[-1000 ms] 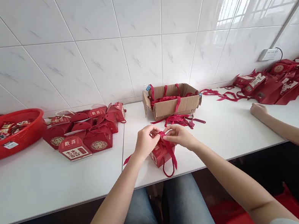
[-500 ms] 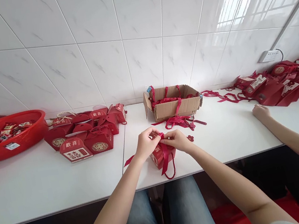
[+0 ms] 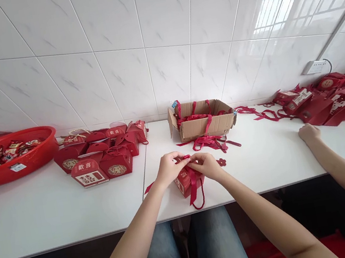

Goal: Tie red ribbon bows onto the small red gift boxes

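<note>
A small red gift box (image 3: 185,183) stands on the white table close to its front edge. Both my left hand (image 3: 170,168) and my right hand (image 3: 206,165) pinch a red ribbon (image 3: 193,184) at the top of this box, fingertips almost meeting. One ribbon tail hangs down the box's front, and another end lies out to the left on the table. A twisted red cord handle (image 3: 201,206) loops down at the box's lower right. A flower-ended red tag (image 3: 221,162) sticks out beyond my right hand. The ribbon between my fingertips is partly hidden.
Behind is a cardboard box (image 3: 198,131) with red ribbons, more ribbons (image 3: 208,141) before it. Several red gift boxes (image 3: 116,163) stand left, beside a red basket (image 3: 38,150) of wrapped sweets. Another person's hand (image 3: 309,132) rests at right, near a red box pile (image 3: 315,108).
My fingers have shifted slightly on the ribbon, still pinching it at the top of the box. The whole view has moved a little, and the other person's hand stays on the table.
</note>
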`<action>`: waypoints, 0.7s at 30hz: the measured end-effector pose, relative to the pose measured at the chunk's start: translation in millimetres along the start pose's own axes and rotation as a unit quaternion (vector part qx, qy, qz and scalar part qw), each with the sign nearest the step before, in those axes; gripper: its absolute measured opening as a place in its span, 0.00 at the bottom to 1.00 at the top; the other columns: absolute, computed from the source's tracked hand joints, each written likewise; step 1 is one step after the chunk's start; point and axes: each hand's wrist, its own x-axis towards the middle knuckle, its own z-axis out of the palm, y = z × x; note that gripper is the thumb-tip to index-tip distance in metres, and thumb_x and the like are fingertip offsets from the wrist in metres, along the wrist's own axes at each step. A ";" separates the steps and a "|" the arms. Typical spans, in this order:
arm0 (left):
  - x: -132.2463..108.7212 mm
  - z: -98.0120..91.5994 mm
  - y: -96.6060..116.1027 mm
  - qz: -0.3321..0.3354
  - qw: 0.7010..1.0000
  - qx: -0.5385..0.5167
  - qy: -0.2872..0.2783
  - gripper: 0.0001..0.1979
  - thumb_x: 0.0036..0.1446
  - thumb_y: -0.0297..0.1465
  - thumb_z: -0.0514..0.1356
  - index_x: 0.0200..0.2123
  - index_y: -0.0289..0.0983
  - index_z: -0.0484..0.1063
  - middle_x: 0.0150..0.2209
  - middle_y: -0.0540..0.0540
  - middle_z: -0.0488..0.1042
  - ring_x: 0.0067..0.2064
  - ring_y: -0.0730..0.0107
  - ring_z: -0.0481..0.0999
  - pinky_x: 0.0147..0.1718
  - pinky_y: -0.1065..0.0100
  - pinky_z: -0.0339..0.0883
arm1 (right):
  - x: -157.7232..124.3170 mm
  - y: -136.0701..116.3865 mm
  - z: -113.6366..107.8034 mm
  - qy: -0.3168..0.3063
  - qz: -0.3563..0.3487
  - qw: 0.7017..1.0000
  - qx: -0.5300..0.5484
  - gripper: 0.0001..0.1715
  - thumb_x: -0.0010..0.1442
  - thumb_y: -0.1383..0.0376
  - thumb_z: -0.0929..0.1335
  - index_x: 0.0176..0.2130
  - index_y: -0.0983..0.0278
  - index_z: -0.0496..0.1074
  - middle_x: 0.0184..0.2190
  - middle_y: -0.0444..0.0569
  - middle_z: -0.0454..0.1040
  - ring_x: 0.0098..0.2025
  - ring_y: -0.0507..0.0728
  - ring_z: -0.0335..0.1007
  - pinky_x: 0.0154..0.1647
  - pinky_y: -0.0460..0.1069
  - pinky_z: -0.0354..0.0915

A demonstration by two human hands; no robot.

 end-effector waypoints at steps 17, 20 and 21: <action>0.9 -0.1 -13.5 -0.023 0.999 -0.045 0.015 0.13 0.47 0.41 0.64 0.30 0.37 0.75 0.34 0.45 0.78 0.35 0.66 0.75 0.37 0.65 0.68 | 7.8 -3.0 -4.6 -0.124 0.130 0.963 0.199 0.16 0.48 0.58 0.71 0.33 0.64 0.65 0.11 0.34 0.61 0.12 0.46 0.55 0.14 0.42 0.43; -5.2 -8.5 -21.9 -0.019 0.999 -0.021 0.027 0.15 0.47 0.41 0.64 0.37 0.39 0.73 0.43 0.45 0.75 0.46 0.62 0.73 0.45 0.62 0.66 | 7.0 -3.2 -3.5 -0.110 0.139 0.964 0.200 0.15 0.48 0.59 0.71 0.34 0.66 0.68 0.12 0.36 0.62 0.13 0.46 0.55 0.14 0.42 0.43; -7.8 -12.0 -25.7 -0.033 0.999 -0.018 0.022 0.18 0.46 0.41 0.64 0.40 0.39 0.72 0.46 0.44 0.73 0.48 0.61 0.72 0.46 0.62 0.65 | 6.7 -3.8 -3.7 -0.109 0.140 0.964 0.199 0.15 0.48 0.59 0.70 0.34 0.67 0.70 0.13 0.37 0.63 0.13 0.46 0.55 0.14 0.42 0.43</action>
